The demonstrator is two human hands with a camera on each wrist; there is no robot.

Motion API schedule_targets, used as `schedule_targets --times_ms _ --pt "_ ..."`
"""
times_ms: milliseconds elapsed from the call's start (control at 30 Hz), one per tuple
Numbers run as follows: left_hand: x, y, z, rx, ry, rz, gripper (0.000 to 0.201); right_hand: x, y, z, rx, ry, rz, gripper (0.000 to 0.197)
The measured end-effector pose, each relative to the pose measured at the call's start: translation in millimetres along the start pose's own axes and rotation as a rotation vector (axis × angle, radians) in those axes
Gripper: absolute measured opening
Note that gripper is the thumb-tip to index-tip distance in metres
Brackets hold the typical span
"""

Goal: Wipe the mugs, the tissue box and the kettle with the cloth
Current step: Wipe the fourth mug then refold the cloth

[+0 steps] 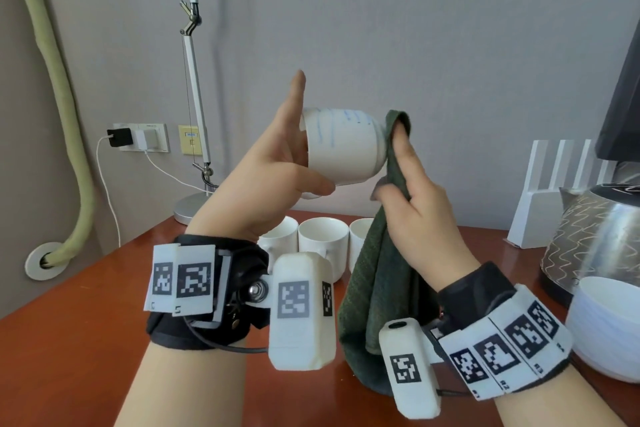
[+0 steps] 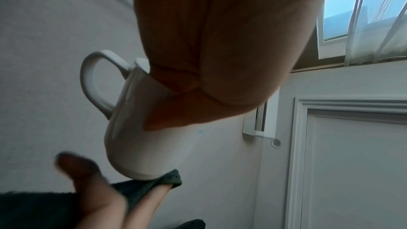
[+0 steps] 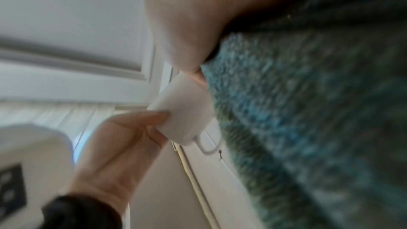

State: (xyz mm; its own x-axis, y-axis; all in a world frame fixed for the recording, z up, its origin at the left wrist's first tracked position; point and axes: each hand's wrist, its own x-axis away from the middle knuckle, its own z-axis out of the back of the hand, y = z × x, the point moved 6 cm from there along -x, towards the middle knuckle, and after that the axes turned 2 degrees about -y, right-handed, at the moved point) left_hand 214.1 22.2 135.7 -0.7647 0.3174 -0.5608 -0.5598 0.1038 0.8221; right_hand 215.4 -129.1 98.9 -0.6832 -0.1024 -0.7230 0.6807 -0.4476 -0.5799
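- The left hand (image 1: 273, 166) is raised above the table (image 1: 86, 305), wrist bent, holding a white mug (image 1: 343, 146) on its side in the air; some fingers are reaching inside the mouth, the thumb is lying along the underside, and the index finger is pointing up, clear of the rim.
- The mug's base is pointing right, and its handle (image 2: 94, 83) is showing in the left wrist view.
- The right hand (image 1: 415, 204) is lifted beside it, palm toward the mug, fingers gripping a dark green cloth (image 1: 377, 281) and pressing its top edge against the mug's base; the rest of the cloth is hanging down to the table.
- Three more white mugs (image 1: 322, 239) are standing in a row on the far side of the table, behind the wrists.
- A metal kettle (image 1: 588, 236) is standing at the far right, with a stack of white bowls (image 1: 606, 329) just in front of it.
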Motion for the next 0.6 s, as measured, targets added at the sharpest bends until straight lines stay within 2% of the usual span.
schedule_targets --times_ms 100,233,300,400,500,600 --pt "0 1 -9 -0.035 -0.049 0.006 0.12 -1 7 2 -0.402 0.046 -0.138 0.071" --pt "3 4 -15 -0.14 -0.114 0.01 0.118 -3 14 -8 -0.61 -0.017 -0.281 0.105" --pt "5 5 -17 -0.178 -0.149 -0.001 0.113 -3 18 -11 -0.708 -0.02 -0.317 0.115" --pt "8 9 -23 -0.2 -0.191 -0.006 0.111 -2 19 -13 -0.815 -0.024 -0.27 0.094" --pt "3 8 -18 -0.15 -0.169 -0.019 0.116 -1 18 -13 -0.846 0.0 -0.251 0.102" --pt "0 9 -11 -0.086 -0.108 -0.097 0.124 -2 17 -13 -0.88 0.017 -0.249 0.104"
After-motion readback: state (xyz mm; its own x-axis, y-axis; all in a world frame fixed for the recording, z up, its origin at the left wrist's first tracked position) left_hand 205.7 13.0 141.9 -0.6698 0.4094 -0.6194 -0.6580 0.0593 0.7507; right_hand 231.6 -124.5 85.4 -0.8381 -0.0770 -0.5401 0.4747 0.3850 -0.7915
